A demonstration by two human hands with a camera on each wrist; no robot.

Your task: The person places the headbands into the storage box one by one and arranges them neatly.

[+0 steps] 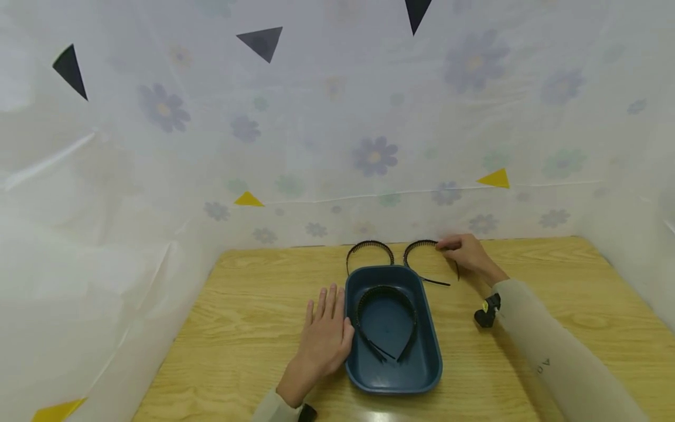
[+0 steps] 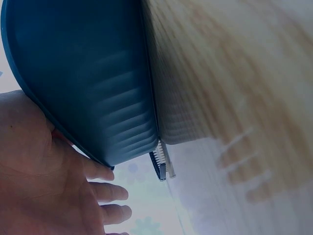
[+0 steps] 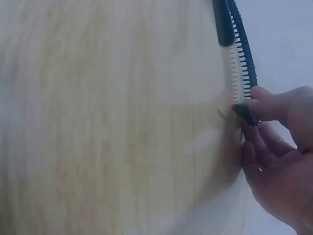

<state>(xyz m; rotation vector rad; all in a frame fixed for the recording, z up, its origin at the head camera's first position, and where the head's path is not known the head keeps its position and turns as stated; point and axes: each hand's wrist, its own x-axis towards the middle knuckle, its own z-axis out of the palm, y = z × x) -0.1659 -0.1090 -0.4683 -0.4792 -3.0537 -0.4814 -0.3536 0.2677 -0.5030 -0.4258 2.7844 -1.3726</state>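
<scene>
A black toothed headband [image 1: 413, 248] lies at the back of the table, its ends toward the right. My right hand [image 1: 471, 254] pinches its upper side between thumb and fingers; the teeth of the headband [image 3: 249, 66] show along its inner edge in the right wrist view. My left hand [image 1: 323, 341] rests against the left side of a blue tray [image 1: 437, 354], fingers straight and pointing forward. The tray's wall [image 2: 98, 88] fills much of the left wrist view. Inside lie overlapping black headbands [image 1: 413, 328], their ends toward me.
Another black headband [image 1: 371, 242] is just behind the tray, partly hidden by it. The wooden table [image 1: 242, 316] ends at a pale flowered sheet [image 1: 316, 146], which also rises at both sides.
</scene>
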